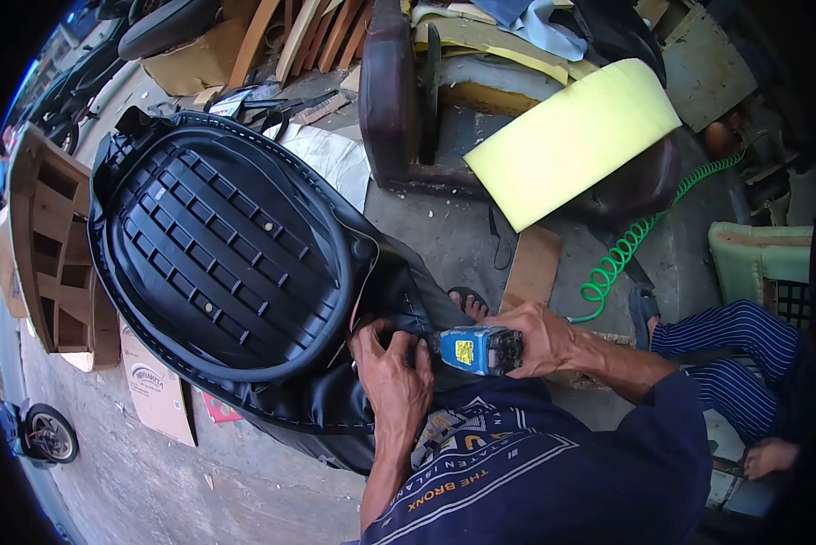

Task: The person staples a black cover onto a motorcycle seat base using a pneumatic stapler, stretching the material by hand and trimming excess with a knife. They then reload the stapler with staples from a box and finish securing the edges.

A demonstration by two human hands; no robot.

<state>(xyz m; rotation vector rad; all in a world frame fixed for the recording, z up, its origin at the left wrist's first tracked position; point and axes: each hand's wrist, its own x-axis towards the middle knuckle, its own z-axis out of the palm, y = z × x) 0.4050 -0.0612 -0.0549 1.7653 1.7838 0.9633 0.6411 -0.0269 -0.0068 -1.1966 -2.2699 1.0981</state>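
Seat (219,247): ribbed side up, at ten o'clock from both hands.
Black cover (393,283): bunched in folds at the seat's four o'clock.
Left hand (395,374): fingers bent against the cover; whether pinching, I can't tell.
Staple gun (467,351): just beside it, toward three o'clock.
Right hand (546,338): clamped on the staple gun.
Stapling: seemingly the step in hand; next calls for taut cover, fingers clear.
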